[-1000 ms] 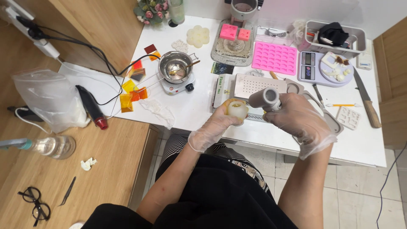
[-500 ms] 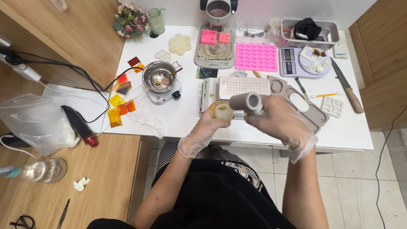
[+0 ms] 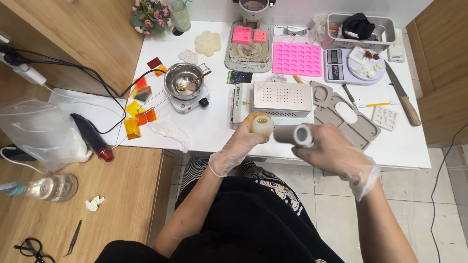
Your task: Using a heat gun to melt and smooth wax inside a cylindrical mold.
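My left hand (image 3: pixel 241 143), in a clear glove, grips a small pale round mould (image 3: pixel 262 124) with yellowish liquid inside, held upright over the near edge of the white table (image 3: pixel 214 129). My right hand (image 3: pixel 336 153), also gloved, holds a grey cylinder (image 3: pixel 294 135) lying sideways, its open end facing the camera, just right of the mould. The two objects are close together but I cannot tell if they touch.
A white perforated metal box (image 3: pixel 282 98) sits right behind my hands. A small pot on a hot plate (image 3: pixel 184 87), coloured orange sheets (image 3: pixel 139 116), pink moulds (image 3: pixel 298 59), a scale (image 3: pixel 351 65), a knife (image 3: pixel 402 100), grey moulds (image 3: pixel 343 117) lie around. A heat gun (image 3: pixel 90 136) lies left.
The view has shifted slightly. My hands stay near the table's front edge; the right hand has tipped the grey cylinder from pointing toward the mould to lying level beside it.
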